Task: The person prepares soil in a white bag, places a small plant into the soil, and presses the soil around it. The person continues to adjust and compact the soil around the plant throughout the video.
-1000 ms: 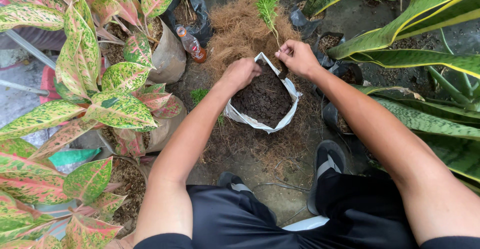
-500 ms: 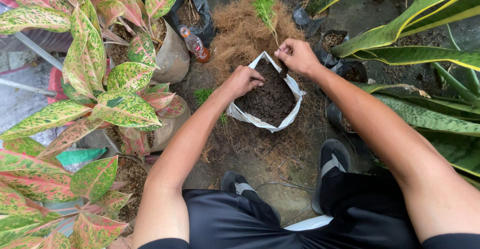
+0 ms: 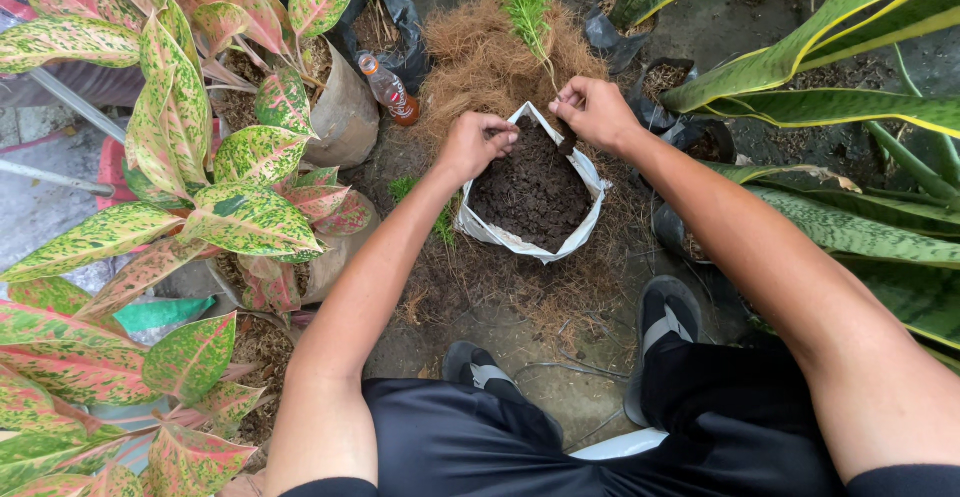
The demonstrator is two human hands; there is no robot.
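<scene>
The right hand (image 3: 597,112) pinches the thin stem of a feathery green seedling (image 3: 527,9) at the far rim of the white plastic grow bag filled with dark soil (image 3: 532,195); the left hand (image 3: 475,143) is closed on the opposite rim. A hard pull could snap the stem, and a tug on the soft rim could tip soil out. Beyond the grip lies a mound of brown coconut fibre (image 3: 478,57); the bag stands on bare earthen ground (image 3: 520,342), crowded by red-and-green variegated foliage plants (image 3: 190,197) left and striped sword-leaved plants (image 3: 850,227) right.
</scene>
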